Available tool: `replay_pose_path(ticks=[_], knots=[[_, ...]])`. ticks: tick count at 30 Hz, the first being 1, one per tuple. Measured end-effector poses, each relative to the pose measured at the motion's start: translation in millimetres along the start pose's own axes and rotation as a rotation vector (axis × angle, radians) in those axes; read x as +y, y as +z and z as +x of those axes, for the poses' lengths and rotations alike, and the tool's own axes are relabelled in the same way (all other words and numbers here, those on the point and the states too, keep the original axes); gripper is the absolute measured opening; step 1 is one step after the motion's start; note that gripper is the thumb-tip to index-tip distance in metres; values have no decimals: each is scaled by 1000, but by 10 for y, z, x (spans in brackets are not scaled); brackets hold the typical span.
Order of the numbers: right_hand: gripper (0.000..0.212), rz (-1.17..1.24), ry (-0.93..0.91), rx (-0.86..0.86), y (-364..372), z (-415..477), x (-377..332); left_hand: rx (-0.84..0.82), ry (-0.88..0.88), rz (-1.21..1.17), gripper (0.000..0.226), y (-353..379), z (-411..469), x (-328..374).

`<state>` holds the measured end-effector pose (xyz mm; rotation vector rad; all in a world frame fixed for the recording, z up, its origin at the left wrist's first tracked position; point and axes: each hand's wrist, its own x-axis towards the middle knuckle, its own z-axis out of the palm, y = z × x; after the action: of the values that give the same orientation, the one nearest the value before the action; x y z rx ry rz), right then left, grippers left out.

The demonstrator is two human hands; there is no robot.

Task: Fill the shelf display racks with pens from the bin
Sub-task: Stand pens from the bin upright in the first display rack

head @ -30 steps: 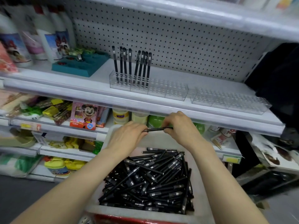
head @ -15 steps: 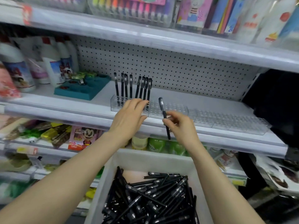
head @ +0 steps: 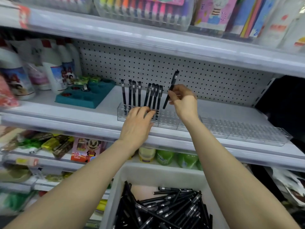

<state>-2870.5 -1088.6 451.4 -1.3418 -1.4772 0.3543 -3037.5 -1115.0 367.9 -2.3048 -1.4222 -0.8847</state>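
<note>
A clear plastic pen rack stands on the middle shelf, with several black pens upright in its left end. My left hand rests with straight fingers on the front of that rack, below the standing pens. My right hand pinches a black pen, tilted with its cap up, just above the rack's empty holes to the right of the standing pens. A white bin full of loose black pens sits below, between my forearms.
A second clear rack continues to the right along the shelf. A teal tray and white bottles stand at the left. Marker sets fill the shelf above; packaged goods sit on the shelves below.
My right hand has lifted the pen from in front of the shelf edge up over the rack. My left hand stays on the rack front. The view has tilted upward.
</note>
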Motion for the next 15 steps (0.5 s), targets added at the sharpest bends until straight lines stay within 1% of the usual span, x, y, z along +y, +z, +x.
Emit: replay_pose_path(ticks=[4,6,10,15], knots=[[13,-64,23,-29,164,-9,183,-1,4,10,48,21,0,-16],[14,-107,30,-42,213,-69,266,4,5,15,49,33,-2,-18],[16,-140,38,-16,222,-86,303,13,7,10,50,45,-5,-10],[17,-271,23,-81,179,-117,303,33,-9,4,52,68,-13,-5]])
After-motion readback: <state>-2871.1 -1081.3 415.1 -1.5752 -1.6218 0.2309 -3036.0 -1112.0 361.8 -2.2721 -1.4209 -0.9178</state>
